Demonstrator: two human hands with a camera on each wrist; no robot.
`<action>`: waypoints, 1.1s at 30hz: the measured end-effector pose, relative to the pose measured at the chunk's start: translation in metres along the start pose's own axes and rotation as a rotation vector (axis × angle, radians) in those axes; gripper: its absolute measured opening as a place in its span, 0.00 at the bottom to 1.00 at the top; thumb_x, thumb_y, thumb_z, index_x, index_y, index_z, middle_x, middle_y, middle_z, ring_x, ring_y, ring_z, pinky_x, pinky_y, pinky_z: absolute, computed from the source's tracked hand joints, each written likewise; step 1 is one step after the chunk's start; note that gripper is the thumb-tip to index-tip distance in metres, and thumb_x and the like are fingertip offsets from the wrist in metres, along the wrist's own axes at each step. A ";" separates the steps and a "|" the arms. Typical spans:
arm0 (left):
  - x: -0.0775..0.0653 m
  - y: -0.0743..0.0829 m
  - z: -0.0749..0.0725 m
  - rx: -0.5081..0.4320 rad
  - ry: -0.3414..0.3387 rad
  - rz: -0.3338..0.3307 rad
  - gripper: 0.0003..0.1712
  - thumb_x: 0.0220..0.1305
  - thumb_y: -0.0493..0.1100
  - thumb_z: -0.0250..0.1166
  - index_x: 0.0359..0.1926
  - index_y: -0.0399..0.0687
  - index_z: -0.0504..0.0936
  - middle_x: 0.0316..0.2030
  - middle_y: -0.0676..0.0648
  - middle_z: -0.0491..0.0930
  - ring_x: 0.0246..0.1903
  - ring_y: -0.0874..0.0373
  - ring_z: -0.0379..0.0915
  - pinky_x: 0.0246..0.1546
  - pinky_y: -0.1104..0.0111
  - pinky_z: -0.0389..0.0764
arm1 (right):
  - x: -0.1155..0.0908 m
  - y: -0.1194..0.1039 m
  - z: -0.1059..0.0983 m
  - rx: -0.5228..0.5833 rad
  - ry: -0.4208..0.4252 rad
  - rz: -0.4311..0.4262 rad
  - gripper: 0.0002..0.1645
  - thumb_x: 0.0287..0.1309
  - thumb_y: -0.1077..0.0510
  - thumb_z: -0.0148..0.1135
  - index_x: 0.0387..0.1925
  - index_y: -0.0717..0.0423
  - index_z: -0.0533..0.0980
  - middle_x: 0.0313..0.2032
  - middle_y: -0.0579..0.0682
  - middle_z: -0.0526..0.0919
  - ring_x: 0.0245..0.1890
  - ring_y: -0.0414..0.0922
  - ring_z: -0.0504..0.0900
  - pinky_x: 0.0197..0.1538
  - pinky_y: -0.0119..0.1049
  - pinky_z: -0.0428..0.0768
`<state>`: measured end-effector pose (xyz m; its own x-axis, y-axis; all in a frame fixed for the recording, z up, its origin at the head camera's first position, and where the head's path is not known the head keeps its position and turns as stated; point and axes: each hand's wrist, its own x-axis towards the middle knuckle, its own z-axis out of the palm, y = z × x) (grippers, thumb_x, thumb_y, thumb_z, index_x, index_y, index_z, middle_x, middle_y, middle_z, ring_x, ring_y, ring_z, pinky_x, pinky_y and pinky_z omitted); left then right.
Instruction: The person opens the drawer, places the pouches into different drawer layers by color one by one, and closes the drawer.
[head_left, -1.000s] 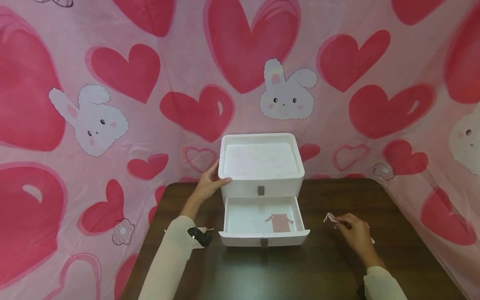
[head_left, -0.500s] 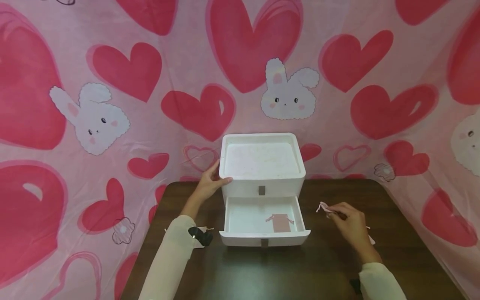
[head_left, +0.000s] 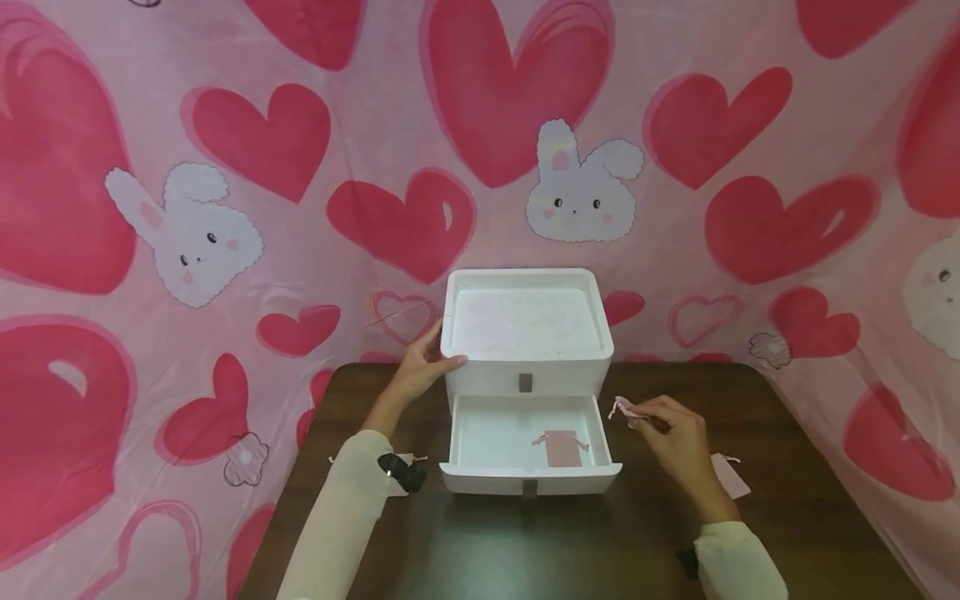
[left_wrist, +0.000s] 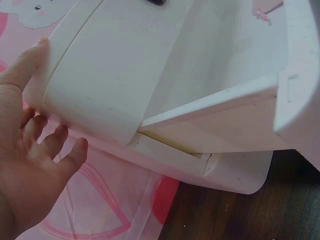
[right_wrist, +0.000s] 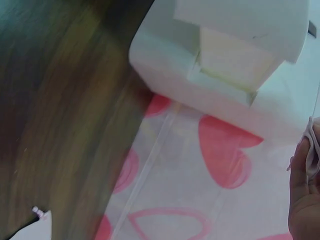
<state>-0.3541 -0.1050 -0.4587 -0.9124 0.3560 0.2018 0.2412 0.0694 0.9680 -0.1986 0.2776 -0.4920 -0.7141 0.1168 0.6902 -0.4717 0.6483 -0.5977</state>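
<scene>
Drawer unit [head_left: 525,325]: white, round-cornered box with a tray-like top, on the dark brown wooden desk [head_left: 525,550]
Lower drawer [head_left: 487,477]: pulled out at the drawer unit's front, a flat dusty-pink drawstring pouch [head_left: 562,450] inside
Left hand [head_left: 420,367]: loosely spread, touching the drawer unit's left side, thumb at its front corner
Right hand [head_left: 678,437]: pinching a small pale-pink cloth drawstring pouch [head_left: 627,410], just right of the drawer unit
Other pale-pink pouch [head_left: 730,477]: farther right of the drawer unit, partly behind the right wrist
</scene>
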 end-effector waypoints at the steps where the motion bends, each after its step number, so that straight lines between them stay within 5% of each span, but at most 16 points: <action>1: 0.000 0.000 0.000 0.000 0.000 0.001 0.51 0.62 0.32 0.70 0.80 0.54 0.55 0.78 0.44 0.61 0.71 0.43 0.65 0.72 0.51 0.69 | 0.001 -0.002 0.002 -0.003 -0.009 0.010 0.16 0.37 0.80 0.77 0.31 0.65 0.88 0.28 0.55 0.87 0.32 0.20 0.76 0.35 0.11 0.75; 21: 0.002 -0.002 0.000 0.008 0.004 0.003 0.51 0.62 0.30 0.70 0.80 0.52 0.54 0.78 0.43 0.61 0.71 0.43 0.66 0.72 0.51 0.69 | 0.005 -0.042 0.071 0.143 -0.155 0.029 0.16 0.44 0.78 0.74 0.34 0.60 0.89 0.31 0.53 0.88 0.31 0.32 0.81 0.34 0.18 0.82; 33: 0.002 0.000 0.000 0.005 0.002 -0.010 0.51 0.63 0.32 0.70 0.80 0.54 0.55 0.77 0.45 0.62 0.69 0.45 0.68 0.71 0.54 0.72 | 0.001 -0.057 0.105 0.063 -0.223 0.036 0.14 0.42 0.76 0.75 0.32 0.61 0.89 0.29 0.51 0.87 0.29 0.38 0.82 0.32 0.25 0.85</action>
<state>-0.3558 -0.1040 -0.4580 -0.9153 0.3536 0.1926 0.2339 0.0776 0.9692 -0.2265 0.1618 -0.5004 -0.8243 -0.0352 0.5650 -0.4706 0.5974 -0.6493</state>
